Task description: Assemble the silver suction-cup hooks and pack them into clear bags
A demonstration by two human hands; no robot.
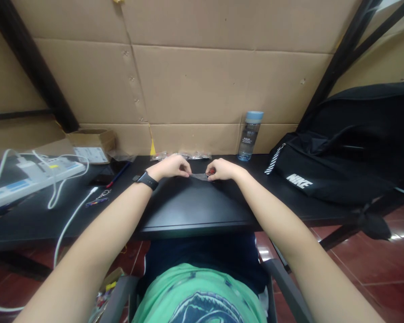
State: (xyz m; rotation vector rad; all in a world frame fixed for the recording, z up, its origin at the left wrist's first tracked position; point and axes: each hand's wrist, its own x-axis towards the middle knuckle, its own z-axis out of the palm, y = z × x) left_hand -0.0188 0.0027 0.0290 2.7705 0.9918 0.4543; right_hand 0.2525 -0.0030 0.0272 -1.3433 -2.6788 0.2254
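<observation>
Both my hands are over the black table [195, 206], near its back. My left hand [173, 166], with a dark watch on the wrist, pinches one end of a small clear plastic bag [198, 176]. At the other end of the bag, my right hand [222, 169] has its fingers closed on it. A small red item [212, 171] shows at the right fingertips, too small to name. Several clear plastic packets [197, 155] lie just behind the hands, along the cardboard wall.
A water bottle [250, 137] stands at the back right, beside a black backpack [323, 161]. On the left are a white power strip [37, 181] with cables, a cardboard box [93, 144], a dark phone [103, 177] and a keyring [97, 200].
</observation>
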